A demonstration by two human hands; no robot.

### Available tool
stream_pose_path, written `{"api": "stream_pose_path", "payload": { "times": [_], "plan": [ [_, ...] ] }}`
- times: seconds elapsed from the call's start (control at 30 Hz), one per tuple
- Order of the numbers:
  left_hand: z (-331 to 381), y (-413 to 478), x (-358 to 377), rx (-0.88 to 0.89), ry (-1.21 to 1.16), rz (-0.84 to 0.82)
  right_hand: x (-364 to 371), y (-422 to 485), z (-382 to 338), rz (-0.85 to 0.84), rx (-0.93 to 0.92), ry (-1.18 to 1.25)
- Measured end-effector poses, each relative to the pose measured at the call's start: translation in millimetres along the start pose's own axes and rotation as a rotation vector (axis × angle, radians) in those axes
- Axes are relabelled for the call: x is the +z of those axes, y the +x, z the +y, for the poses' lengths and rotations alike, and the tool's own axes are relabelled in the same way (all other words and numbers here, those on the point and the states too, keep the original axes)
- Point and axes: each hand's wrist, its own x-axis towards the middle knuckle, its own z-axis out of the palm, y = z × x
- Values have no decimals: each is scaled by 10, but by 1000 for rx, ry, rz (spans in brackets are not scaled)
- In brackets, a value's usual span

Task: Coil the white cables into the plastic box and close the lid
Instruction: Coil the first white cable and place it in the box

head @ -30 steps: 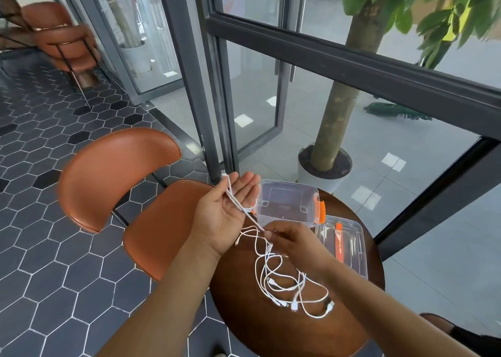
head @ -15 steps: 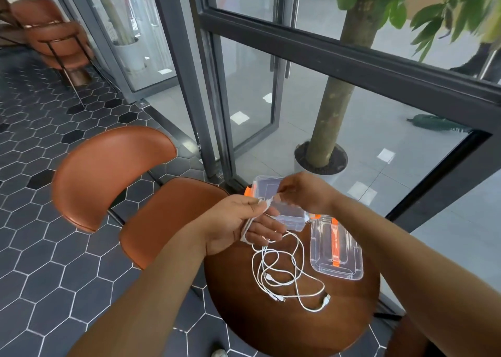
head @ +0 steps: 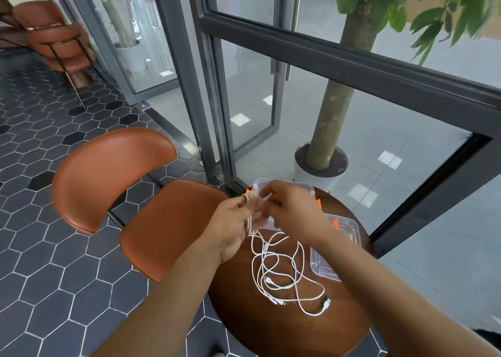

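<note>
Plastic box [head: 309,191], one: far side of round wooden table [head: 271,329], mostly hidden behind both hands. Lid [head: 349,237], one, right, partly covered by forearm. White cables [head: 282,272]: tangled, count unclear. Left hand [head: 233,226] closed around coiled loops; right hand [head: 290,210] pinches a strand beside it.
</note>
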Motion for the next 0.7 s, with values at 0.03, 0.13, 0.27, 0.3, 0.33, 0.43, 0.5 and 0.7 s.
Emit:
{"api": "stream_pose_path", "payload": {
  "times": [0.03, 0.13, 0.27, 0.3, 0.33, 0.43, 0.5, 0.7],
  "plan": [
    [-10, 10, -2, -8, -93, 4, 40, -32, 11, 14, 8, 13],
    [7, 10, 21, -11, -332, 21, 109, -98, 63, 57, 5, 56],
    [77, 28, 68, 22, -547, 12, 202, -185, 84, 79, -35, -12],
    [92, 33, 81, 21, -573, 7, 239, -203, 95, 108, -56, -25],
    [104, 33, 94, 16, -588, 6, 278, -216, 110, 151, -73, -43],
    [107, 19, 117, 18, -610, 6, 351, -233, 150, 225, -23, -92],
    [100, 0, 123, 35, -639, 4, 354, -254, 154, 197, 46, -29],
    [62, 12, 127, 103, -655, 16, 309, -361, 66, 147, 322, 799]
  ]
}}
